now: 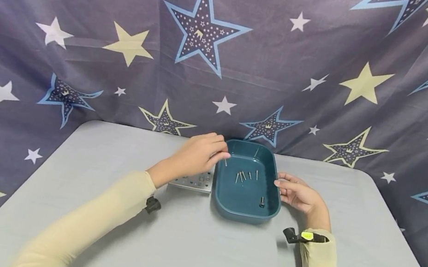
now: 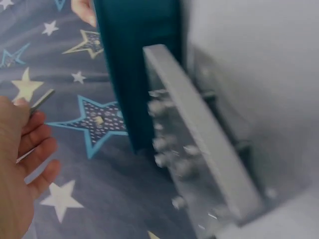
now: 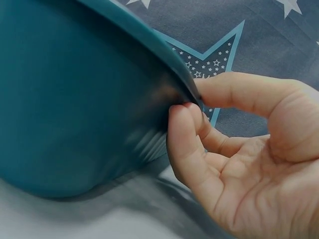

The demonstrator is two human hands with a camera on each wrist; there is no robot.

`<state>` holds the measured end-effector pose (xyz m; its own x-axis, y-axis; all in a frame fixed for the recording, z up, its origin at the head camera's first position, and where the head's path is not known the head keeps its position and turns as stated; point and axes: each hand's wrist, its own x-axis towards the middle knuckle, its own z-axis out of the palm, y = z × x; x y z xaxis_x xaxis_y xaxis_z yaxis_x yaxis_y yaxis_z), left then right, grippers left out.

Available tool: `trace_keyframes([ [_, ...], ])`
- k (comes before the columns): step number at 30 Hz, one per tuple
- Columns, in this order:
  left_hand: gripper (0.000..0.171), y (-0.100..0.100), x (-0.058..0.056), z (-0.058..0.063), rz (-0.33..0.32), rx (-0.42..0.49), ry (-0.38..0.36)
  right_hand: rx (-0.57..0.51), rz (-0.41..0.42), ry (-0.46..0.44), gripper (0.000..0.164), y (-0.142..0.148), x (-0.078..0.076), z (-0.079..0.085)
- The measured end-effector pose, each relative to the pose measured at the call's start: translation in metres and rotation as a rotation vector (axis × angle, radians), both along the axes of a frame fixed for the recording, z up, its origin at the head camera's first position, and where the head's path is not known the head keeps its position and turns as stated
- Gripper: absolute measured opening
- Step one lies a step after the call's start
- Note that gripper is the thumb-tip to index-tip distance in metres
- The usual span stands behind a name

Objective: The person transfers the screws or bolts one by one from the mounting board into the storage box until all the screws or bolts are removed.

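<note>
Between thumb and index finger, my left hand (image 1: 203, 151) pinches a thin metal screw (image 2: 42, 101) over the left side of a teal tray (image 1: 244, 207). Its tip points down into the tray in the head view. My right hand (image 1: 300, 195) grips the tray's right rim, thumb on one side and fingers on the other in the right wrist view. Several slim screws (image 1: 242, 176) lie on the tray floor, with a thicker dark bolt (image 1: 262, 202) near its front. Beside the tray, partly hidden under my left hand, stands a silver metal plate (image 1: 191, 185) with several studs on its face.
A grey-white table (image 1: 195, 252) carries everything. Behind it hangs a dark star-patterned cloth (image 1: 255, 84), close to the tray's far end. Black wrist straps (image 1: 315, 238) sit on both sleeves.
</note>
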<state>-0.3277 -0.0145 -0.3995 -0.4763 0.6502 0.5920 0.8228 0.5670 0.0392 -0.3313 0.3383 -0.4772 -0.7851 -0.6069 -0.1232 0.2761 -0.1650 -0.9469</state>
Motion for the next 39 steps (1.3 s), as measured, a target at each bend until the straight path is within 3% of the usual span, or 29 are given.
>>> trace_keyframes([
  [19, 0.012, 0.058, -0.014, 0.038, 0.041, -0.328, -0.421, 0.001, -0.008, -0.011, 0.021, 0.0, 0.0, 0.0],
  [36, 0.02, 0.085, -0.031, 0.056, 0.027, -0.501, -0.58, 0.004, -0.012, -0.017, 0.021, 0.0, 0.001, 0.0],
  [39, 0.024, 0.09, -0.036, 0.06, 0.048, -0.527, -0.641, 0.009, -0.009, -0.017, 0.02, -0.001, 0.0, 0.0],
])
